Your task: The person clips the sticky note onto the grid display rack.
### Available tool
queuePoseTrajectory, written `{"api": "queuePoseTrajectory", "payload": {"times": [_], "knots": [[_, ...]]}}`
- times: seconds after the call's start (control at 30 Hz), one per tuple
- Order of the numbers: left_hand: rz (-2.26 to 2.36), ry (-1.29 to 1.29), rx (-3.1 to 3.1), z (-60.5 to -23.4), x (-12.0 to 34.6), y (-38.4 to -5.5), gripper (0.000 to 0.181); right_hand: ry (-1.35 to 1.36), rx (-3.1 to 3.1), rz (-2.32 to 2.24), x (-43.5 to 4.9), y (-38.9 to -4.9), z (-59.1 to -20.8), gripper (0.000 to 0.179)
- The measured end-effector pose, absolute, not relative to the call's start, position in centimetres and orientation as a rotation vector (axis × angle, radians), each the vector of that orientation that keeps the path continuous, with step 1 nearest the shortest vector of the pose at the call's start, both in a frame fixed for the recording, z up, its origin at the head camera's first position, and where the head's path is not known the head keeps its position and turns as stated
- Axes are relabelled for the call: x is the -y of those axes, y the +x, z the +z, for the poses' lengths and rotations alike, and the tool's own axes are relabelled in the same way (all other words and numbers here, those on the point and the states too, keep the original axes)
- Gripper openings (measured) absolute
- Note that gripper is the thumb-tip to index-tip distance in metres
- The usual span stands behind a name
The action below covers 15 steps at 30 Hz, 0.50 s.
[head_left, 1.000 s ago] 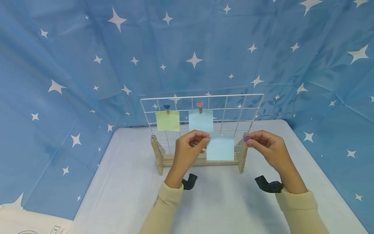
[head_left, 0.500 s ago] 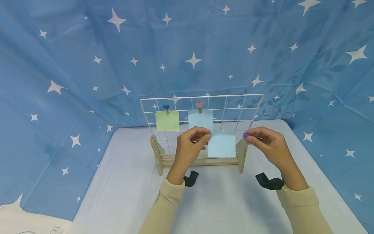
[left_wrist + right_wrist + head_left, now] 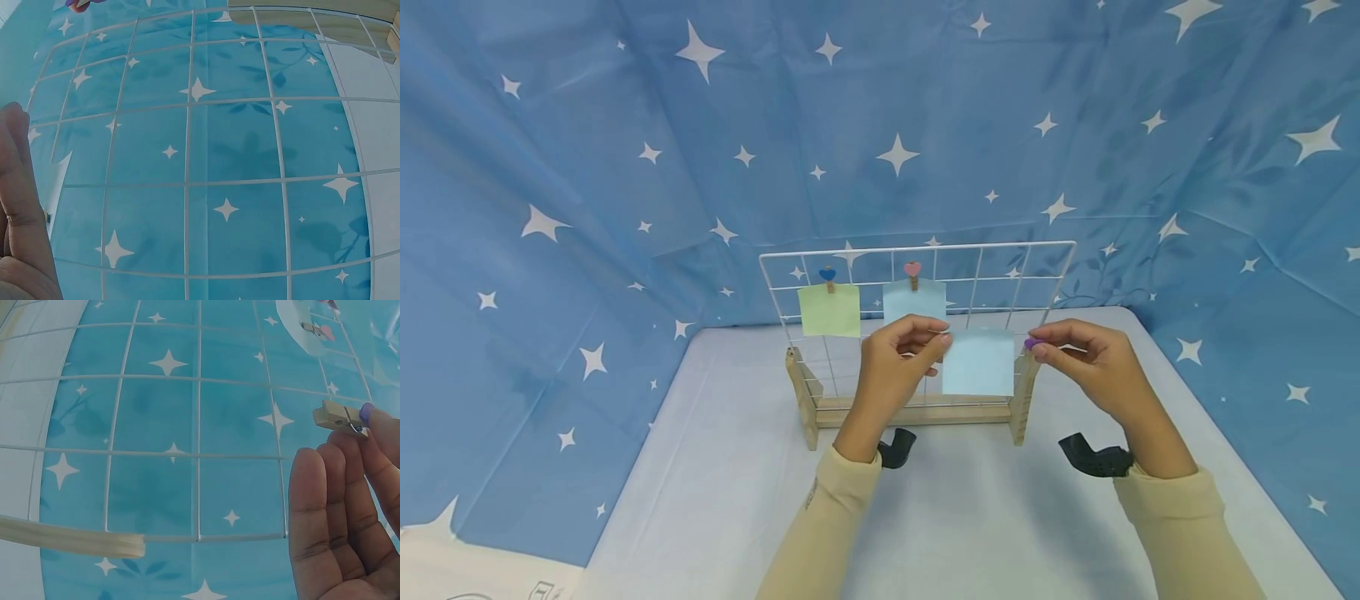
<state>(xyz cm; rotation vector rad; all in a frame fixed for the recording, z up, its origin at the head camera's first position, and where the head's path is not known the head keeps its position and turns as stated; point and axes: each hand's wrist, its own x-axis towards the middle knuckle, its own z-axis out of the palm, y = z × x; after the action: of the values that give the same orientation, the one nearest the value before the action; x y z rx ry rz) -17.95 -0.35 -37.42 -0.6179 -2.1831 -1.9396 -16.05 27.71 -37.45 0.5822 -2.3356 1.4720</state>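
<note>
My left hand (image 3: 901, 358) pinches the upper left corner of a light blue paper square (image 3: 977, 363), which hangs in front of the white wire grid (image 3: 994, 247). Between thumb and fingers of my right hand (image 3: 1086, 358) is a small wooden clothespin (image 3: 337, 416) with a purple piece on it, just right of the paper. Higher on the grid, a green paper square (image 3: 831, 312) hangs from a clothespin with a blue heart (image 3: 828, 274). Beside it, a pink-heart clothespin (image 3: 913, 270) holds another light blue square (image 3: 914, 300), partly hidden behind my left hand.
A wooden base (image 3: 955, 414) with two side posts carries the grid on a white table (image 3: 730, 467). A blue curtain with white stars (image 3: 880, 100) hangs behind and at both sides. Black wrist mounts (image 3: 1097, 460) sit on both wrists.
My left hand has raised the light blue square and shifted it slightly right, toward the grid. My right hand has also risen a little with the clothespin. The two hung squares stay put.
</note>
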Motion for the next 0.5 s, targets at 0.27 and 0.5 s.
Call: {"api": "queuePoseTrajectory", "payload": {"times": [0.27, 0.5], "knots": [[-1.925, -0.634, 2.2, -37.39, -0.08, -18.36, 0.013, 0.589, 2.335, 1.472, -27.95, -16.19, -36.81, 0.016], [-1.921, -0.658, 2.198, -37.03, -0.47, -18.64, 0.012, 0.604, 2.319, 1.492, -27.86, -16.19, -36.38, 0.016]]}}
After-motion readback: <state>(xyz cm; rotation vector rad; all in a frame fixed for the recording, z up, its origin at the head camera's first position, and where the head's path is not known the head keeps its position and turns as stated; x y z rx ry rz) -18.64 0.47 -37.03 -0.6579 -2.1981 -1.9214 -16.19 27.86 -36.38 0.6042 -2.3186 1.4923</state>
